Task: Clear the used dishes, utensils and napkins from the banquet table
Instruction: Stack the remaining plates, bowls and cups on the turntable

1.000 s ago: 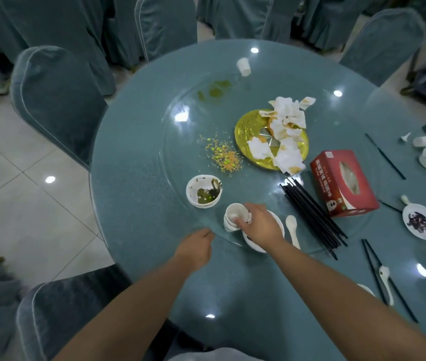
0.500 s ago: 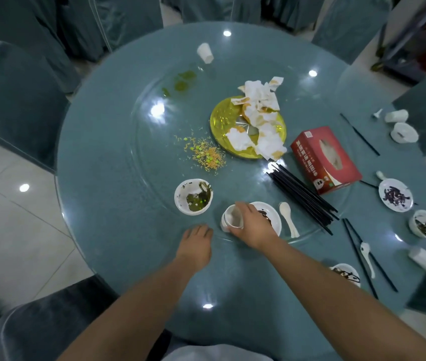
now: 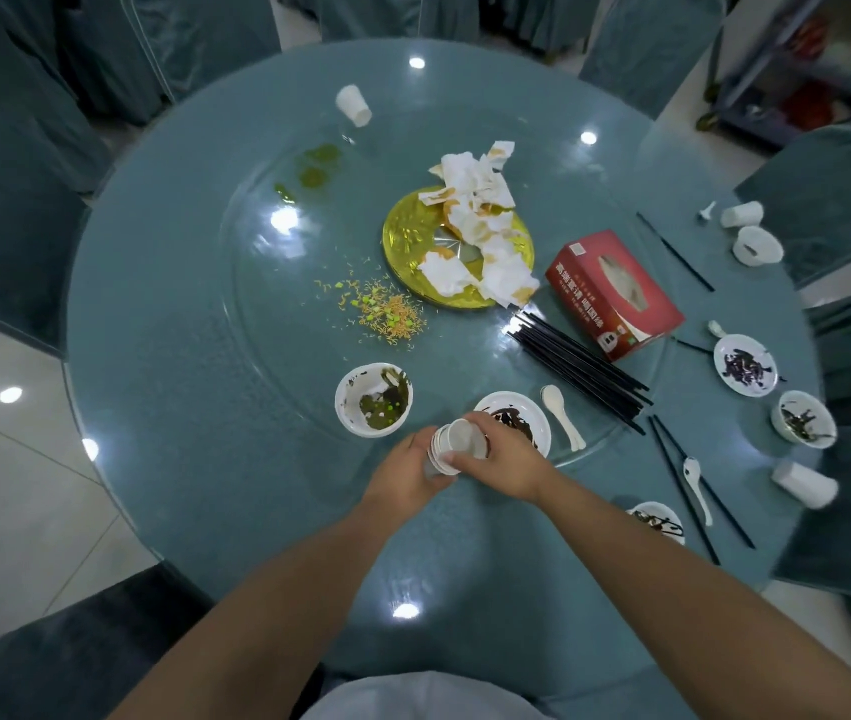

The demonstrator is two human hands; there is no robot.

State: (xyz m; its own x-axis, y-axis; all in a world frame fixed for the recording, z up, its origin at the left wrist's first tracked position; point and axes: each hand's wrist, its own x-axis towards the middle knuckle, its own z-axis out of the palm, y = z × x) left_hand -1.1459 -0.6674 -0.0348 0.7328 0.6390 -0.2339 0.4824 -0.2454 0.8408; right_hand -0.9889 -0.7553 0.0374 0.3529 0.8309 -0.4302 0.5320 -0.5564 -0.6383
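Both hands, left (image 3: 405, 472) and right (image 3: 503, 462), are gripping the cups (image 3: 452, 444) together, likely nesting them for carrying. The bowl (image 3: 374, 400) is waiting at ten o'clock.

Stack of small white cups (image 3: 452, 445), tilted, at the near rim of the glass turntable (image 3: 257, 314). Beside it, sauce-smeared white plate (image 3: 516, 415) and soiled bowl (image 3: 373, 399).

Glossy glass table (image 3: 194, 324); shiny gold foil plate (image 3: 407, 236); crumpled paper napkins (image 3: 480, 200); velvety cloth chairs (image 3: 828, 200).
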